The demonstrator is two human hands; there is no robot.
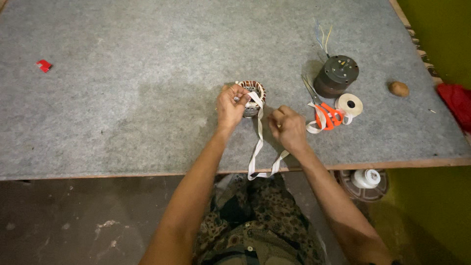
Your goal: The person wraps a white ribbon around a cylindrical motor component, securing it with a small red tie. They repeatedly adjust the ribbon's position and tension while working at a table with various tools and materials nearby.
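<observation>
A round motor stator (255, 93) with copper windings stands on the grey felt table (122, 98). My left hand (231, 104) grips its near side and pinches a white cloth tape (258, 142) against it. The tape runs down from the stator, loops over the table's front edge and comes back up to my right hand (288, 128). That hand is closed on the tape's other end, just right of the stator.
Orange-handled scissors (327, 116) lie right of my hands beside a roll of white tape (350, 104). Behind them stands a dark motor housing (336, 75) with coloured wires. A brown lump (399, 89), a small red piece (43, 65) and a red cloth (457, 100) lie farther out.
</observation>
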